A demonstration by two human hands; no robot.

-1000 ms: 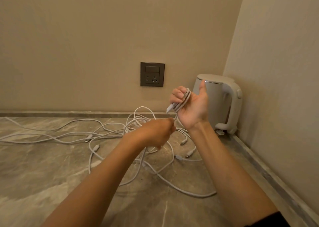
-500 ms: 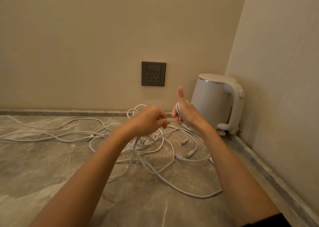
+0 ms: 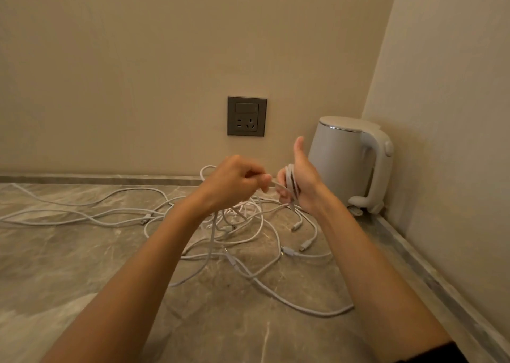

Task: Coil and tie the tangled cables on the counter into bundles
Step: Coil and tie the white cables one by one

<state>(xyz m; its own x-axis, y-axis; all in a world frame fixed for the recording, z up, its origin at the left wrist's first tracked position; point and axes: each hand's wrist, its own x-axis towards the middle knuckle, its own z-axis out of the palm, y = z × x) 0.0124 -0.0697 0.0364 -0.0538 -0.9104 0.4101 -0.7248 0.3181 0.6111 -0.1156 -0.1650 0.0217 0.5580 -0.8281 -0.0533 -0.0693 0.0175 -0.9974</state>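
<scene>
Loose white cables (image 3: 242, 224) sprawl over the marble table (image 3: 69, 274). Long runs trail in from the far left and knot into a heap under the forearms. They look thin, light and limp, with no spring to hold a shape, so a loop will likely slump once it is let go. The smooth jacket should slide easily through fingers, yet crossed runs in the heap may snag when pulled.

The left hand (image 3: 234, 180) hovers above the heap, fingers curled, pinching one strand (image 3: 276, 183). That strand runs taut the short way across to the right hand (image 3: 307, 188). There a coil (image 3: 292, 179) of several turns wraps round the hand below the raised thumb, with the fingers curled in to hold the turns.

A sound place to take the strand is just beside the coil, feeding it with light tension so each turn lies next to the last.

Small plug ends (image 3: 305, 244) lie on the table below the right wrist. These are the stiff, bulkier bits and the likely catching points, so they are better freed by lifting than by tugging. For tying, the last free length seems soft enough to wrap round the coil's waist.

A white kettle (image 3: 342, 166) stands in the corner just behind the right hand, near enough to be knocked.
</scene>
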